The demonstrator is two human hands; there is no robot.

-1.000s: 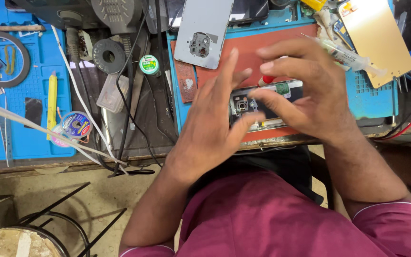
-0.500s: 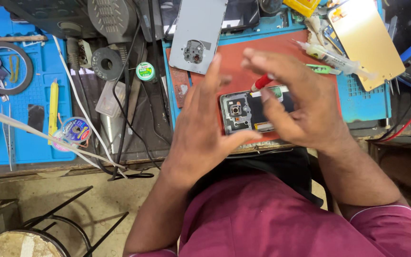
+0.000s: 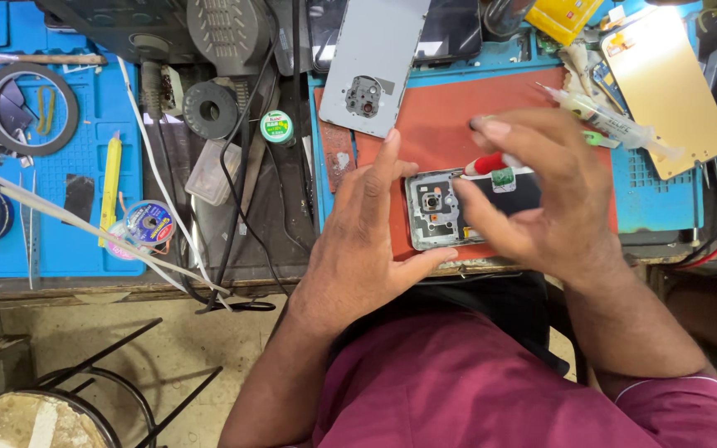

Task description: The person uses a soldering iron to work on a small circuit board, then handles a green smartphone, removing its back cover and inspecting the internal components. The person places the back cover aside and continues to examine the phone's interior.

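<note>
An opened phone (image 3: 435,212) with its back off lies on a red work mat (image 3: 441,124) at the bench's front edge. My left hand (image 3: 367,249) grips its left end, thumb along the near edge and fingers stretched up beside it. My right hand (image 3: 545,207) hovers over the phone's right half, pinching a red-handled tool (image 3: 485,163) that points at the phone's upper edge. The right half of the phone is hidden under that hand.
A grey back cover (image 3: 375,66) lies beyond the mat, a syringe (image 3: 607,124) and gold panel (image 3: 665,91) at right. Left of the mat are cables, a green tin (image 3: 276,127), a blue mat (image 3: 68,241) with a tape roll (image 3: 31,108) and a yellow tool (image 3: 109,182). A stool (image 3: 43,415) stands below.
My right hand has drawn back to the right, uncovering the phone's camera end and the red tool. My left hand keeps its hold on the phone's left end.
</note>
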